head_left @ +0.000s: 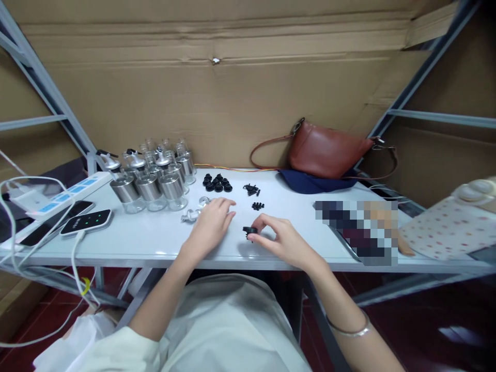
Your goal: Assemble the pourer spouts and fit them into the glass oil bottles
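Note:
My right hand pinches a small black round part between thumb and fingertips, just above the white table. My left hand lies on the table with fingers curled down, next to some clear and silvery small pieces; whether it holds one is hidden. Behind my hands lie a cluster of black round caps and two small heaps of black parts.
Several glass-and-metal bottles with pump tops stand at the back left. A power strip, a phone and a small device with green lights with white cables lie at left. A brown leather bag sits on blue cloth at the back right.

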The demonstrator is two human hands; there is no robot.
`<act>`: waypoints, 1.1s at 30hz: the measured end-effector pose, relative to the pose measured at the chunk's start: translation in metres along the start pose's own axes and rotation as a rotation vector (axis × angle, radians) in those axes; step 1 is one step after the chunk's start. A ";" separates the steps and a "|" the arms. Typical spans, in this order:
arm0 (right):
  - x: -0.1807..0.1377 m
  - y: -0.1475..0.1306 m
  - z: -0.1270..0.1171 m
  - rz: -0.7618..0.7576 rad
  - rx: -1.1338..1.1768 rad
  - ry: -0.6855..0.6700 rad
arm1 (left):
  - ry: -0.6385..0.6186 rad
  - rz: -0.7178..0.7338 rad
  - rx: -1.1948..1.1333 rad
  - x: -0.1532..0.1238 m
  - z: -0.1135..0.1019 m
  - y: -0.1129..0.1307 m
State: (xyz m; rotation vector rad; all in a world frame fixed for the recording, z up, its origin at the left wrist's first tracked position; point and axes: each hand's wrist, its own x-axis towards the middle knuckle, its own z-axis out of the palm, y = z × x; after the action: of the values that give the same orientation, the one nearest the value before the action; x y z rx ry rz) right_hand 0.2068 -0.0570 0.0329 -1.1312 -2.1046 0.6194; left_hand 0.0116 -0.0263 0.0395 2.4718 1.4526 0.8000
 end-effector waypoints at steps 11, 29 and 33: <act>0.008 0.025 0.011 -0.015 -0.054 0.049 | -0.130 -0.057 0.359 0.017 0.003 -0.013; 0.013 0.036 0.022 -0.042 -0.149 0.121 | 0.271 0.088 -0.445 -0.019 0.042 -0.003; 0.012 0.033 0.022 -0.109 -0.113 0.182 | 0.217 0.133 -0.456 -0.019 0.037 0.000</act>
State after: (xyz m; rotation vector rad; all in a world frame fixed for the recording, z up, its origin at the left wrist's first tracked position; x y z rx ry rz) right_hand 0.2041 -0.0318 0.0000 -1.0830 -2.0484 0.3367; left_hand 0.0238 -0.0385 0.0013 2.1961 1.0200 1.2961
